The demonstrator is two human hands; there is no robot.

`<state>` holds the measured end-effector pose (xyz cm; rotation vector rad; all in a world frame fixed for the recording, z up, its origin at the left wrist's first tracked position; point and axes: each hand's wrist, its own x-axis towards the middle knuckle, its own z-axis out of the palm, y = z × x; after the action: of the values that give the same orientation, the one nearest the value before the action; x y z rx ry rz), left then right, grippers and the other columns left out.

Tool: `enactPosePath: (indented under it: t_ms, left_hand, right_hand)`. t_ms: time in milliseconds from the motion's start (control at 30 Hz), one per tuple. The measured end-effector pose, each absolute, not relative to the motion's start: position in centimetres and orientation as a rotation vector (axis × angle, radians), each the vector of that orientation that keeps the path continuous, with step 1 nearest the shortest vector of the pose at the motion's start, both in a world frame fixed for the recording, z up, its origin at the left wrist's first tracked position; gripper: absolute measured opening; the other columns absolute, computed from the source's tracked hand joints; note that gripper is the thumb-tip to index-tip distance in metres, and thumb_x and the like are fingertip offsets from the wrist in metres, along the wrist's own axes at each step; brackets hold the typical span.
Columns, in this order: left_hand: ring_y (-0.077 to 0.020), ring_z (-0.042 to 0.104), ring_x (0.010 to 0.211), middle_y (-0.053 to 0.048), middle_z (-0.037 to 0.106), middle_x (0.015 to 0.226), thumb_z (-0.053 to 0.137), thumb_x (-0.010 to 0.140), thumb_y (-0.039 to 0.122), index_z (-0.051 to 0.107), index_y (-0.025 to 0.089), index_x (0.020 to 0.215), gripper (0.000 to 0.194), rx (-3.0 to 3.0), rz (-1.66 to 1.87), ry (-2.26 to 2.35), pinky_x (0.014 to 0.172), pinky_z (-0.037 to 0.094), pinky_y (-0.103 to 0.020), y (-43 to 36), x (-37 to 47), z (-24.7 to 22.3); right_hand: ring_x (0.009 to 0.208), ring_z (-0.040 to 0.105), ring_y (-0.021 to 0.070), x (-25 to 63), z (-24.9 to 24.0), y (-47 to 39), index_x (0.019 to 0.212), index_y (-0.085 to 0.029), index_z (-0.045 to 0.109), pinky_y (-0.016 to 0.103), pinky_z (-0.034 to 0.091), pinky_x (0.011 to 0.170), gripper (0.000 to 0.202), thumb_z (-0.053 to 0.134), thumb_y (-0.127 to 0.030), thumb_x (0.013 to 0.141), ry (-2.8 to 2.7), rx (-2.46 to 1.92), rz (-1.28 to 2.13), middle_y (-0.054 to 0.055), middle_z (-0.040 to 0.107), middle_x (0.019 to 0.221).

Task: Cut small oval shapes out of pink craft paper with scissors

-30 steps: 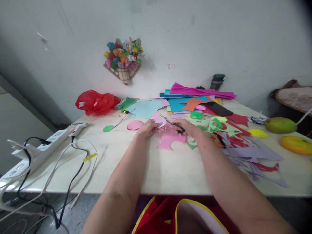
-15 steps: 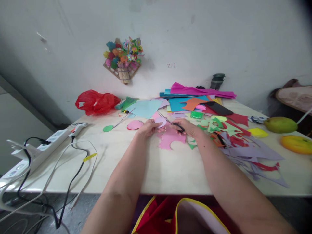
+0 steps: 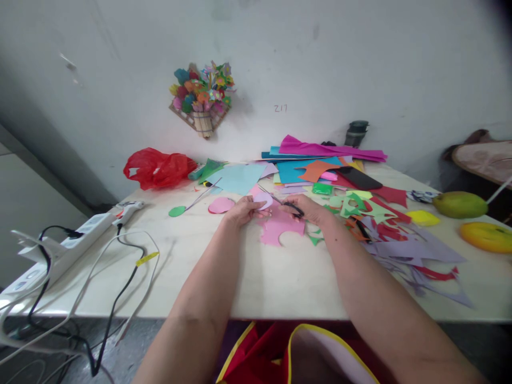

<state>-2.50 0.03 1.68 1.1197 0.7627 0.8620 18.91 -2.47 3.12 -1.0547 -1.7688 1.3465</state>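
Observation:
Between the thumb and fingers of my left hand [image 3: 245,209] is a pale lilac rounded paper piece [image 3: 263,200]. My right hand [image 3: 303,208] is closed round the black handles of a pair of scissors [image 3: 295,209], whose blades point left toward the lilac paper. Whether the blades touch its edge I cannot tell. Beneath both hands lies a pink paper sheet [image 3: 286,225] with rounded cut-outs along its edge. Left of my left hand rest pink paper circles [image 3: 221,205] with a red one under them. A green paper circle [image 3: 177,211] lies further left, beside a thin stick.
Paper scraps [image 3: 404,248] in several colours spread over the right side, near a yellow-green fruit [image 3: 460,205]. A black phone [image 3: 360,177] and coloured sheets [image 3: 316,168] lie behind. On the left are a red plastic bag [image 3: 160,168], a power strip [image 3: 80,240] and loose cables.

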Motion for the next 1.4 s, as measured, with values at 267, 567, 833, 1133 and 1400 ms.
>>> enactPosePath:
  t_ms: [267, 567, 833, 1133, 1400]
  left_hand:
    - [-0.0165, 0.066, 0.055, -0.019, 0.069, 0.070, 0.070, 0.072, 0.015, 0.066, -0.002, 0.079, 0.019, 1.168, 0.855, 0.794, 0.052, 0.052, -0.020, -0.1, -2.6, 1.9]
    - [-0.0168, 0.066, 0.054, -0.017, 0.069, 0.067, 0.074, 0.069, 0.019, 0.067, 0.000, 0.076, 0.022, 1.210, 0.807, 0.800, 0.052, 0.052, -0.020, -0.1, -2.7, 1.9]
    - [-0.0171, 0.067, 0.056, -0.015, 0.069, 0.066, 0.074, 0.069, 0.024, 0.067, 0.002, 0.079, 0.025, 1.265, 0.780, 0.816, 0.051, 0.051, -0.019, -0.4, -2.4, 2.3]
    - [-0.0186, 0.067, 0.058, -0.014, 0.069, 0.064, 0.077, 0.066, 0.029, 0.066, 0.002, 0.079, 0.032, 1.353, 0.724, 0.784, 0.053, 0.052, -0.021, -0.6, -1.6, 2.6]
    - [-0.0200, 0.067, 0.058, -0.014, 0.069, 0.065, 0.078, 0.063, 0.031, 0.065, 0.006, 0.076, 0.030, 1.431, 0.659, 0.751, 0.054, 0.053, -0.025, -0.6, -0.9, 2.5]
  right_hand:
    - [0.038, 0.034, 0.0054, 18.8, 4.3, -3.4, 0.060, -0.017, 0.051, 0.020, 0.024, 0.035, 0.025, 0.064, -0.038, 0.062, -1.733, -1.125, 1.359, -0.007, 0.036, 0.045]
    - [0.038, 0.032, 0.0055, 19.8, 3.6, -2.4, 0.069, -0.016, 0.057, 0.020, 0.025, 0.035, 0.023, 0.064, -0.037, 0.065, -1.738, -1.098, 1.418, -0.007, 0.038, 0.045]
    - [0.039, 0.041, 0.0074, 20.6, 3.7, -2.5, 0.064, -0.017, 0.053, 0.020, 0.028, 0.035, 0.025, 0.065, -0.038, 0.068, -1.721, -1.014, 1.404, -0.005, 0.045, 0.044]
    - [0.046, 0.053, 0.0083, 19.5, 3.5, -2.0, 0.082, -0.017, 0.054, 0.021, 0.042, 0.049, 0.041, 0.079, -0.020, 0.050, -1.455, -1.009, 1.316, -0.006, 0.054, 0.055]
    - [0.047, 0.049, 0.0083, 18.0, 3.0, -1.5, 0.083, -0.018, 0.052, 0.021, 0.038, 0.048, 0.038, 0.073, -0.018, 0.051, -1.372, -1.023, 1.217, -0.008, 0.053, 0.053]
